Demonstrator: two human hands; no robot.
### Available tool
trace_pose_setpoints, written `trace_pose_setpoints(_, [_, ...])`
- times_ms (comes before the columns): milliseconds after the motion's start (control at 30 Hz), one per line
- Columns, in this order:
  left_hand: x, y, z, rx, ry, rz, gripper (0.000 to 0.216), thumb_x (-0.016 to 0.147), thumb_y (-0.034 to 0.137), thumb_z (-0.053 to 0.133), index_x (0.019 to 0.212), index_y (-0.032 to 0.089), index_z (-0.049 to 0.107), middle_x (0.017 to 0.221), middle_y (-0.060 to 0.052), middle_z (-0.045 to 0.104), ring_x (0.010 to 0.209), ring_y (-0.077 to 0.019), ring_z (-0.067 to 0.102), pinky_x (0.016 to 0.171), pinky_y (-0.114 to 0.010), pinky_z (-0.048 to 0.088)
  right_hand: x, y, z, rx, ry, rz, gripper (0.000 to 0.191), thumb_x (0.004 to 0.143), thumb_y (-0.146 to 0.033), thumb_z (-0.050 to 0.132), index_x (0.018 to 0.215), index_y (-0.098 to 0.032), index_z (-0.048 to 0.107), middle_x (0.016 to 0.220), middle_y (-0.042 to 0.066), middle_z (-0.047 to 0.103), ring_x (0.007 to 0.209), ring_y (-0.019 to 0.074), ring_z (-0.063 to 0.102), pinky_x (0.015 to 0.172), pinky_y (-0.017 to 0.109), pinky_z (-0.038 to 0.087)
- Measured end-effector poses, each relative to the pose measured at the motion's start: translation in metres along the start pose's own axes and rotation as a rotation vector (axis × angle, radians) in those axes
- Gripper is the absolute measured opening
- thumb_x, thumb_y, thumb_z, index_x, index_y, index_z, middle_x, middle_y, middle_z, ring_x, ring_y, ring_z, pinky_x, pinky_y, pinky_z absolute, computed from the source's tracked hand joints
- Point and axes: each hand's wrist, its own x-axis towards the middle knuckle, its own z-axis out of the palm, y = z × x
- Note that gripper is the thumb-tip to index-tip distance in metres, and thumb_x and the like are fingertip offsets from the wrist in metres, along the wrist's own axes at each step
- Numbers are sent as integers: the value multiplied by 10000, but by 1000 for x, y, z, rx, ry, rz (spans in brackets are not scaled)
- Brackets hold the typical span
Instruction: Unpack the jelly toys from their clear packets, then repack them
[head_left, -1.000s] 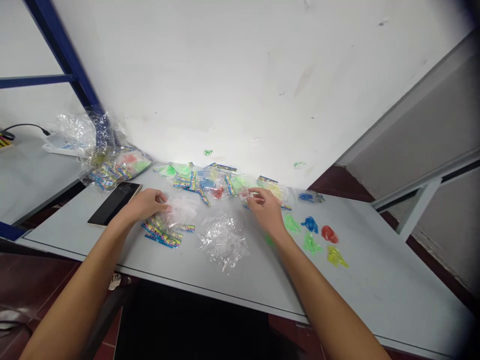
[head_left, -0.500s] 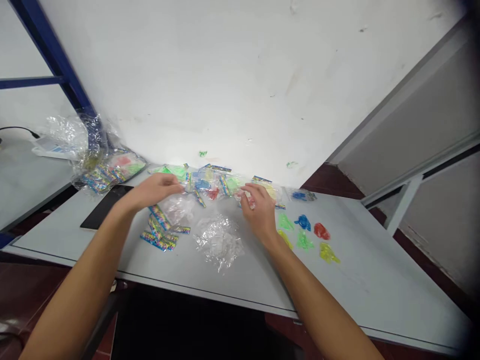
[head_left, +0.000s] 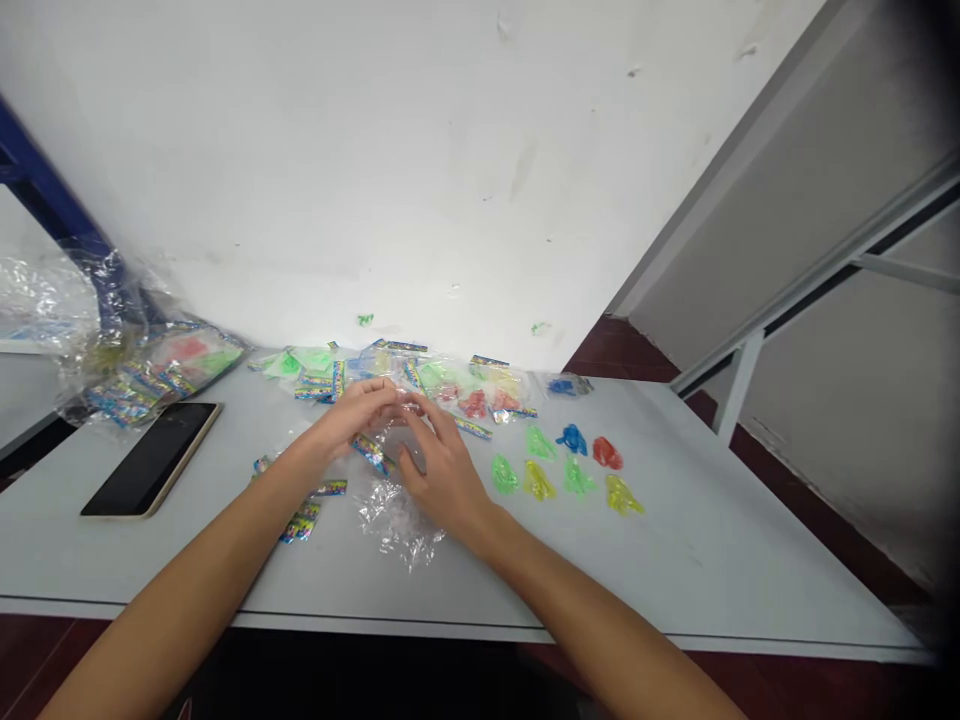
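Note:
My left hand (head_left: 358, 415) and my right hand (head_left: 437, 465) meet over the middle of the grey table (head_left: 675, 560), fingers pinched together on a small clear packet with a colourful printed header (head_left: 373, 453). Under my right hand lies a heap of crumpled clear plastic bags (head_left: 397, 520). More colourful header cards (head_left: 304, 520) lie beside my left forearm. A row of packaged toys (head_left: 420, 378) stretches along the wall behind my hands. Loose jelly-like toys in green, yellow, blue and red (head_left: 570, 465) lie to the right of my right hand.
A black phone (head_left: 152, 458) lies on the table's left. A large clear bag full of packets (head_left: 150, 365) sits at the far left by a blue metal frame (head_left: 45, 195). White wall behind; a grey table leg (head_left: 739, 385) stands at right.
Both hands have come together at the table's middle: the left moved right from the header cards, the right drew back from the row by the wall. The camera has turned right.

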Motion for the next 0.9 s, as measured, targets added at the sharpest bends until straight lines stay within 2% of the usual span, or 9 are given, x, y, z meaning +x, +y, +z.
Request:
trace_pose_setpoints(100, [-3, -2, 6, -58, 19, -21, 268, 677, 339, 773, 826, 185, 614, 744, 6, 656, 709, -133, 621, 729, -272, 483, -2, -3, 1, -8, -7, 20, 439, 897, -194, 472, 1335, -179, 500, 1493, 160, 391, 1403, 281, 354, 1137, 523, 362])
trace_pose_setpoints(167, [-6, -1, 10, -13, 61, -1, 298, 684, 340, 774, 916, 192, 659, 745, 4, 673, 706, -140, 619, 708, -268, 471, -2, -3, 1, -3, 2, 41, 432, 891, -202, 480, 1323, -198, 499, 1501, 152, 378, 1413, 282, 336, 1143, 540, 336])
trace_pose_setpoints(367, [-7, 1, 10, 45, 78, 49, 336, 694, 419, 776, 929, 182, 733, 958, -63, 736, 856, -187, 652, 785, -298, 489, 2, 3, -3, 22, 61, 175, 229, 842, -164, 490, 1028, -204, 615, 1441, 136, 446, 1377, 290, 374, 1132, 558, 303])
trace_pose_setpoints(467, [-5, -1, 8, 121, 62, 100, 366, 696, 477, 768, 908, 179, 744, 893, -62, 735, 808, -185, 649, 758, -305, 503, 6, 7, -7, 82, 92, 220, 173, 818, -152, 506, 932, -213, 621, 1347, 123, 530, 1310, 278, 450, 1099, 533, 342])
trace_pose_setpoints(633, [-3, -4, 9, 270, 67, 212, 339, 748, 497, 710, 854, 176, 736, 731, -30, 692, 659, -147, 603, 650, -274, 487, 13, 12, -12, 202, 154, 231, 140, 775, -145, 526, 820, -232, 627, 1062, 62, 662, 1047, 229, 609, 949, 423, 461])
trace_pose_setpoints(800, [-4, -8, 10, 376, 45, 252, 278, 803, 441, 654, 860, 179, 727, 711, -22, 674, 612, -131, 573, 600, -258, 462, 17, 15, -17, 256, 170, 255, 129, 782, -195, 532, 839, -231, 642, 988, 47, 685, 947, 217, 624, 826, 371, 489])
trace_pose_setpoints(900, [-4, -9, 11, 396, 37, 250, 276, 823, 412, 626, 949, 186, 721, 756, -31, 691, 616, -134, 585, 606, -262, 470, 17, 18, -17, 296, 164, 290, 164, 787, -221, 554, 922, -229, 646, 997, 44, 687, 955, 212, 624, 849, 373, 492])
